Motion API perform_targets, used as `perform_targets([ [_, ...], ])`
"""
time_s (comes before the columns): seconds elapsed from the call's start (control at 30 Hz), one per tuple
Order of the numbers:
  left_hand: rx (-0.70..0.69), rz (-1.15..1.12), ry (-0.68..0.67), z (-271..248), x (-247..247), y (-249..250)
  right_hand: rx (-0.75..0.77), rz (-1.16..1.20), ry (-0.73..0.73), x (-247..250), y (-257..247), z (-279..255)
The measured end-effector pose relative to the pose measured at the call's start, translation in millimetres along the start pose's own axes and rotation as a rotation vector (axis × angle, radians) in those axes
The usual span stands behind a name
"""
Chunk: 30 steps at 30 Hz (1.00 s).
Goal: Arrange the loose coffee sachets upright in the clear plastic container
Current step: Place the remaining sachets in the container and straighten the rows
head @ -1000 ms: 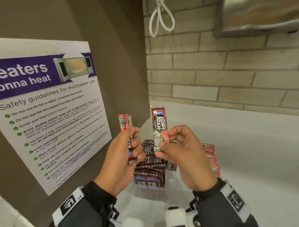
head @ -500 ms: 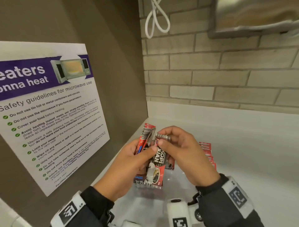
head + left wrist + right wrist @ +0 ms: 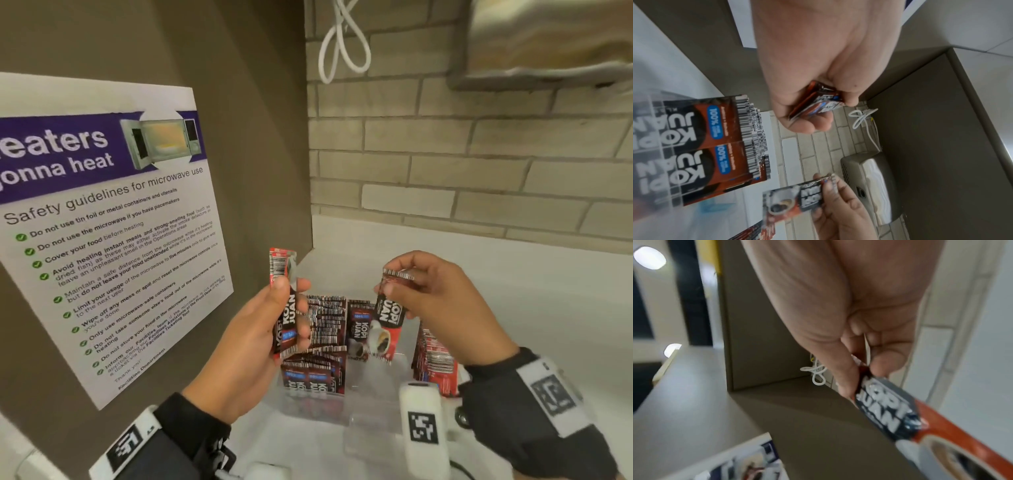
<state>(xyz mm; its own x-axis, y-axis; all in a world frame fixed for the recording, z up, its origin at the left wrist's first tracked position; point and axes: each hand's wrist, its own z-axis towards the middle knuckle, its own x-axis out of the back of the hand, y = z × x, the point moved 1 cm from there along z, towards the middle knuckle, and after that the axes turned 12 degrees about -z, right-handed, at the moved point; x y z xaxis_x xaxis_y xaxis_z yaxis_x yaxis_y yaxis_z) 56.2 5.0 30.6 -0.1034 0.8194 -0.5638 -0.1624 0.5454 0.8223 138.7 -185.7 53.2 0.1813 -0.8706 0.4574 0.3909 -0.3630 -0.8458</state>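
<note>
My left hand (image 3: 287, 308) grips a small bunch of red-and-black coffee sachets (image 3: 285, 301) upright, above the left side of the clear plastic container (image 3: 363, 407). My right hand (image 3: 394, 284) pinches the top edge of one sachet (image 3: 388, 325), which hangs down over the container's middle. Rows of sachets (image 3: 325, 329) stand upright inside the container, with another row (image 3: 433, 356) at its right side. The left wrist view shows the bunch of sachets (image 3: 816, 104) in my curled fingers and the stacked sachets (image 3: 715, 146) beside them. The pinched sachet (image 3: 888, 412) fills the right wrist view.
A brown side panel with a microwave safety poster (image 3: 102, 219) stands close on the left. The brick wall (image 3: 462, 164) lies behind the white counter (image 3: 513, 308). A white cable loop (image 3: 342, 44) and a steel dispenser (image 3: 548, 41) hang above.
My hands have moved apart. The right hand has turned its sachet top down to hang and carried it right over the container; the left hand has raised its bunch upright.
</note>
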Motion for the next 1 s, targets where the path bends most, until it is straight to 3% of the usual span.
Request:
perform_targets([
  [0.1, -0.013, -0.048, 0.019, -1, 4, 1, 0.034, -0.432, 0.0, 8, 2, 13],
  [0.3, 0.059, -0.192, 0.009, -7, 7, 4, -0.008, -0.703, -0.172, -20, 13, 32],
  [0.47, 0.068, -0.205, -0.009, -10, 12, 12, -0.045, -0.787, -0.235, -40, 22, 42],
  [1.0, 0.12, -0.224, -0.012, -11, 19, 12, -0.163, -0.732, -0.174, -42, 22, 38],
])
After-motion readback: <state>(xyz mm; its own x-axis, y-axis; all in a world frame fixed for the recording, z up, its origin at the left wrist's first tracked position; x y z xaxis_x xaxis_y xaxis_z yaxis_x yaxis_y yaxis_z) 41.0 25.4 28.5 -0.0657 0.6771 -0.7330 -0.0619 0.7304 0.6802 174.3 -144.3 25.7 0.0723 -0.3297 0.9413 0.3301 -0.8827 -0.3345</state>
